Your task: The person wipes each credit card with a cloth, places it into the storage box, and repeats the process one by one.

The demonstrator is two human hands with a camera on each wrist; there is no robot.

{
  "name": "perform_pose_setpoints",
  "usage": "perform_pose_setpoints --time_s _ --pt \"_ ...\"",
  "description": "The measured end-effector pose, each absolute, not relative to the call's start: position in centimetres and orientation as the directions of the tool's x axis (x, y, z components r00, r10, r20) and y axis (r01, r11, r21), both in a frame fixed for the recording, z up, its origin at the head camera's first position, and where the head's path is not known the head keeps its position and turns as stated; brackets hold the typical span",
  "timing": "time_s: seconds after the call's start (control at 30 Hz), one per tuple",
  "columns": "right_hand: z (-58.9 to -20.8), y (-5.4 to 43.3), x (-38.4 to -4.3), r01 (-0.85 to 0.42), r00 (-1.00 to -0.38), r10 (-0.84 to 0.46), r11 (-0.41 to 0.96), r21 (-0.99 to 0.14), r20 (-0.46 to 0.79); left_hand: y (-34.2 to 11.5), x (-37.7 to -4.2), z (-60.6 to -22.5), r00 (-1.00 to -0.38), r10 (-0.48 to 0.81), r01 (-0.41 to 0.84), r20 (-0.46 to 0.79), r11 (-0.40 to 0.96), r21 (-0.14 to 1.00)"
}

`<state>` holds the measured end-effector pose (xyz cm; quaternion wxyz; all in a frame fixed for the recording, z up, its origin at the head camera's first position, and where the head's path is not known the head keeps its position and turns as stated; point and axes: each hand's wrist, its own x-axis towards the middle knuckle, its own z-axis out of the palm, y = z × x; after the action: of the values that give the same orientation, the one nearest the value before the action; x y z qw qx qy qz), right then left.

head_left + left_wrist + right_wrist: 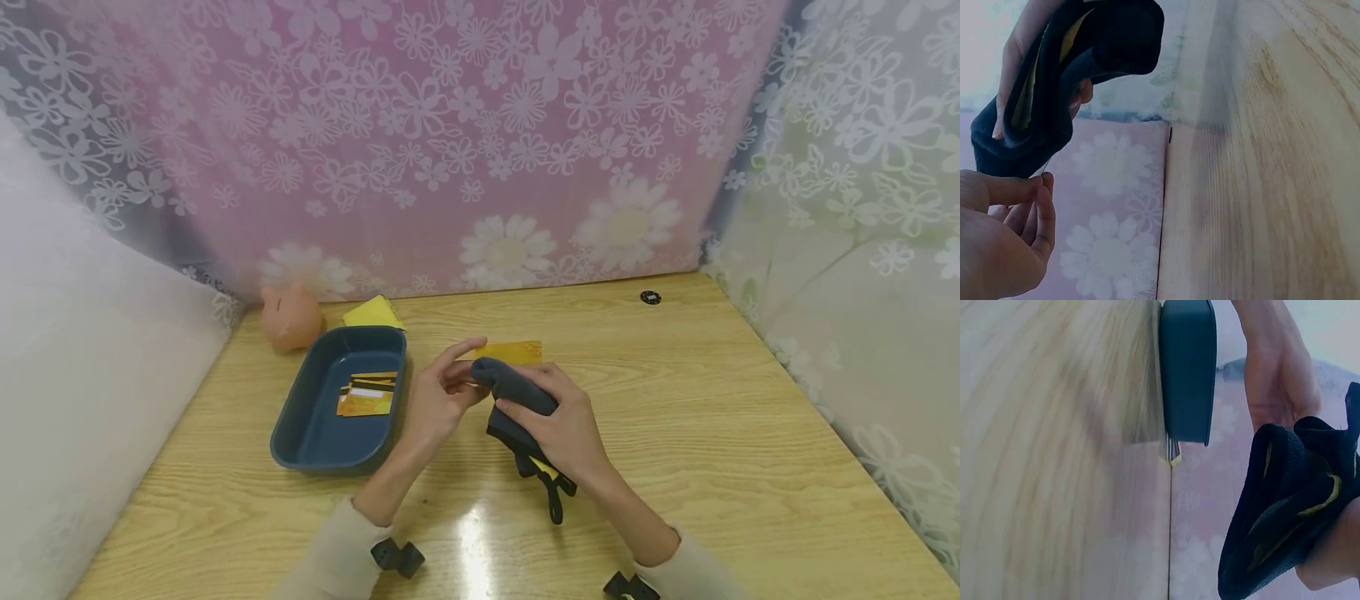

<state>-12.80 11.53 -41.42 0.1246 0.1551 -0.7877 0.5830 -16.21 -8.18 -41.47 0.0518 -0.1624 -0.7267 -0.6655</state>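
Note:
In my right hand [566, 425] is a folded dark blue fabric piece [517, 392] with yellow showing inside its folds and a black loop hanging at its lower end. The fingers and thumb grip it from the sides; its exact kind cannot be told. My left hand [438, 400] is just left of the fabric, and its thumb and fingertip meet in a pinch [1044, 184]. A thin edge shows there. An orange-yellow card [513, 352] appears at those fingertips in the head view, partly hidden behind the right hand and the fabric.
A blue plastic basin [288, 425] stands on the left, with several yellow cards [367, 400] in it. Behind it are a pink piggy bank [291, 318] and a yellow folded object [373, 312]. A black round chip [651, 297] lies at the back right of the wooden table [712, 417].

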Motion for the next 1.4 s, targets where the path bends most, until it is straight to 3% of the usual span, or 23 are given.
perform_pose_setpoints --time_s 0.3,0.6,1.13,1.4 --pt "-41.2 10.9 -13.1 -0.431 -0.901 -0.096 0.309 -0.848 0.423 -8.0 -15.9 -41.2 -0.937 0.181 0.316 0.299 0.073 0.946" --pt "-41.3 12.5 -13.5 -0.369 -0.924 -0.032 0.328 -0.87 0.38 -8.2 -15.8 -41.4 -0.951 0.149 0.288 0.271 0.114 0.951" --pt "-41.6 17.5 -14.7 -0.193 -0.954 0.144 0.379 -0.905 0.264 -8.9 -15.7 -41.1 -0.969 0.101 0.228 0.224 0.036 0.973" --pt "-41.0 18.0 -14.4 -0.2 -0.952 0.152 0.353 -0.914 0.267 -8.8 -16.0 -41.1 -0.964 0.071 0.259 0.256 0.029 0.966"
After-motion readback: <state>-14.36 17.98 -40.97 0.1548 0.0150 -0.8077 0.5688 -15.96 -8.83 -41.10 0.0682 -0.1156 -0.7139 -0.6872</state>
